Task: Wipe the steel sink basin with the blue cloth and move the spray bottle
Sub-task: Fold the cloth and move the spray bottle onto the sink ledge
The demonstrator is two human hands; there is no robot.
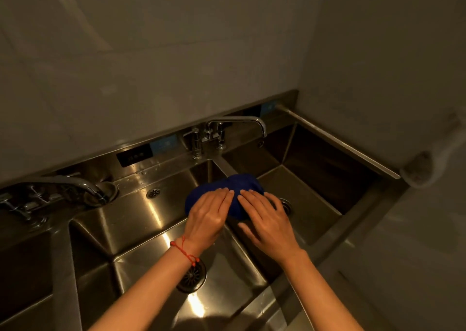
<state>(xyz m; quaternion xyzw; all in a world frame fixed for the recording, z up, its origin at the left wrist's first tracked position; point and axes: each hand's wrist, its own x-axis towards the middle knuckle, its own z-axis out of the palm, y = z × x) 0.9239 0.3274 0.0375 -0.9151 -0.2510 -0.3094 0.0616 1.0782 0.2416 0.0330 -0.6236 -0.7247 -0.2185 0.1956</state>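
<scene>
Both my hands lie flat on the blue cloth (222, 197), fingers straight and close together, pressing rather than pinching — my left hand (209, 217) on its near left part, my right hand (267, 219) on its right, fingertips of the two almost meeting. The grip is open-palmed on both sides. A red string bracelet (185, 251) circles my left wrist.

The cloth is draped over the steel divider (222, 164) between the middle basin (141, 219) and the right basin (315, 192), bunched into a hump. Just past my right fingers sits the right basin's drain (286, 204); the middle basin's drain (191, 276) shows below my left wrist. Behind the cloth a chrome faucet (237, 126) reaches over the right basin — a second faucet (60, 189) stands far left. I cannot see a spray bottle.
</scene>
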